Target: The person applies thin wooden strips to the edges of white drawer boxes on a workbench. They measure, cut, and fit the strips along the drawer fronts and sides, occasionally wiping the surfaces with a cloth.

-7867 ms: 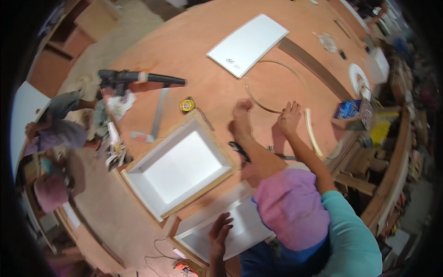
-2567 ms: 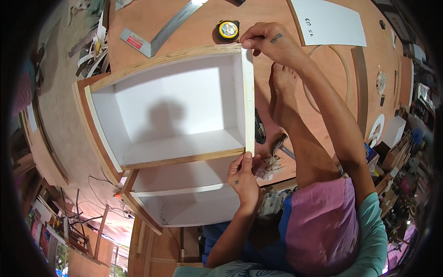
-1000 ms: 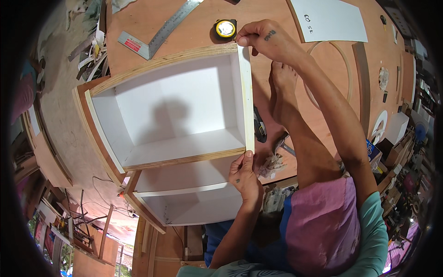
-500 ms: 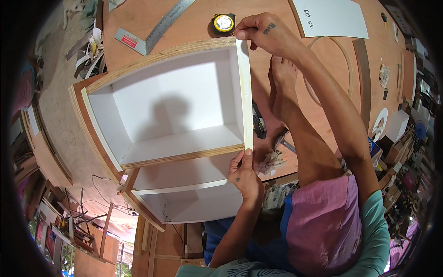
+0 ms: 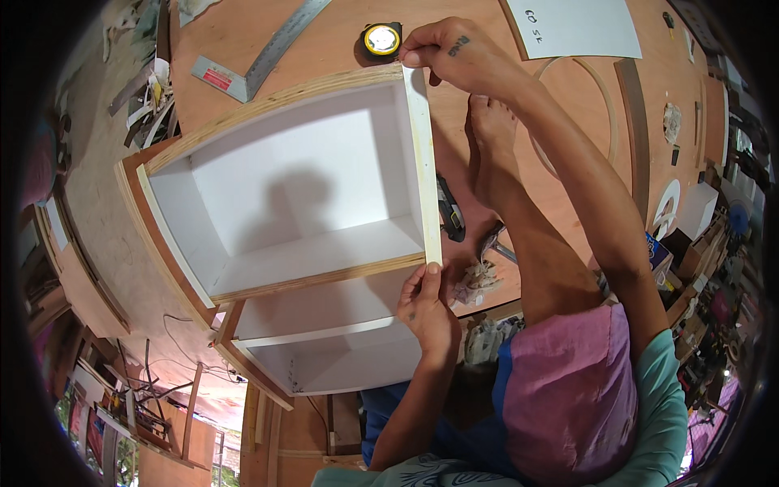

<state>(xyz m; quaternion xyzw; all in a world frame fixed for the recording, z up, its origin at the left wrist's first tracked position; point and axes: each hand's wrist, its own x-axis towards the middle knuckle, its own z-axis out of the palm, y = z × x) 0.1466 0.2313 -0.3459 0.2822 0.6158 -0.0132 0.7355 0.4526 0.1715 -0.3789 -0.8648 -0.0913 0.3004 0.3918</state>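
A white-lined wooden drawer (image 5: pixel 290 280) with bare plywood edges lies before me, its hollow facing up. Along its right edge runs a thin pale wooden strip (image 5: pixel 423 162). The far end of that strip is pinched between the thumb and fingers of my right hand (image 5: pixel 466 58), at the drawer's far right corner. At the near right corner, the thumb and bent fingers of my left hand (image 5: pixel 430 316) grip the strip's other end. Just beyond my right fingers sits a black and yellow tape measure (image 5: pixel 381 39). A second white-lined drawer (image 5: pixel 349 361) lies nearer to me.
A metal try square (image 5: pixel 235 81) lies beyond the drawer. To its right are a utility knife (image 5: pixel 451 213), a hammer-like tool (image 5: pixel 499 243) partly hidden by my leg, and crumpled scraps (image 5: pixel 479 280). My bare foot (image 5: pixel 492 118) rests on the plywood surface, near a white sheet (image 5: pixel 576 28).
The whole scene has shifted slightly left in the picture. Both hands keep their hold at the two ends of the strip.
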